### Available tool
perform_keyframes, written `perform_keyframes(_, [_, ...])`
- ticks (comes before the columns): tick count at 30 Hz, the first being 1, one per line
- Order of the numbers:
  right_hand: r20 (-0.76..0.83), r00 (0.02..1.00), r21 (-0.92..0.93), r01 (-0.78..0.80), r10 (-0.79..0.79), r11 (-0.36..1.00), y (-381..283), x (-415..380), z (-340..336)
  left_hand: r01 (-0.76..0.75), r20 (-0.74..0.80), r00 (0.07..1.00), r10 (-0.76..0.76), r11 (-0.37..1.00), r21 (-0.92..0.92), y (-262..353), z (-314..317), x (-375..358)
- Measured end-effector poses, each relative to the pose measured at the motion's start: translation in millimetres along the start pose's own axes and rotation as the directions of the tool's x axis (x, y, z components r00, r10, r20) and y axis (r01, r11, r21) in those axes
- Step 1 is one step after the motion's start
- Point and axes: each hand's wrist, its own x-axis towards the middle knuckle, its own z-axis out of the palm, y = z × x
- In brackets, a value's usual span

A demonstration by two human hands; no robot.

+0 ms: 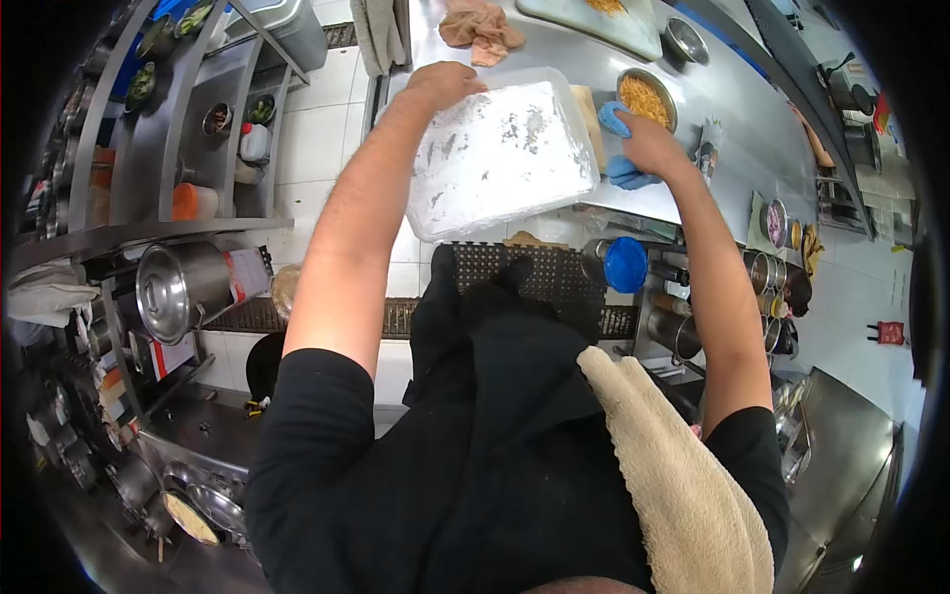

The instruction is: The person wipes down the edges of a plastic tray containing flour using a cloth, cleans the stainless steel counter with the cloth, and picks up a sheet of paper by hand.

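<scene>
My left hand (445, 87) is closed on the far left rim of a white plastic tub (500, 148). Grey smudges and patches mark the tub, which extends past the counter's front edge. My right hand (651, 147) grips a blue cloth (633, 176), with folds of it showing on both sides of the fingers. That hand is just right of the tub, over the steel counter (732, 129). Close beyond it stands a metal bowl of orange shreds (645, 99). A pale board (588, 124) shows partly between tub and cloth.
A crumpled peach cloth (480, 30) and a white cutting board (599, 22) lie at the counter's back, near a small metal bowl (685, 40). Shelving (188, 119) lines the left, with a lidded pot (178, 289) below. A black mat (524, 277) covers the floor by my feet.
</scene>
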Motion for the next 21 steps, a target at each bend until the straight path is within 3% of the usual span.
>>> perform_keyframes(2, [0.070,0.998,-0.010,0.002,-0.001,1.000,-6,6,-2,0.025,-0.051,0.998,-0.024,1.000,0.013,-8,15,5])
perform_keyframes(5, [0.049,0.997,-0.114,0.059,-0.054,0.992,-32,17,-2,-0.019,-0.023,1.000,0.019,1.000,0.003,-7,12,-3])
perform_keyframes(6, [0.075,0.995,-0.168,0.080,-0.068,0.983,-40,23,-3,-0.051,-0.136,0.989,0.057,0.997,0.052,-13,27,2])
perform_keyframes(8, [0.127,0.987,-0.276,0.129,-0.097,0.953,-50,43,-6,-0.044,-0.095,0.994,0.051,0.996,0.079,-8,25,-2])
perform_keyframes(11, [0.063,0.992,-0.284,0.119,-0.106,0.951,-40,74,20,-0.033,-0.089,0.995,0.043,0.993,0.114,-2,19,-7])
perform_keyframes(15, [0.141,0.948,-0.450,0.319,-0.286,0.834,-41,51,28,-0.017,-0.114,0.993,0.028,0.995,0.094,-4,20,-6])
perform_keyframes(21, [0.294,0.944,-0.371,0.256,-0.149,0.892,-43,-34,47,-0.037,-0.142,0.989,0.039,0.999,0.016,-5,11,-10])
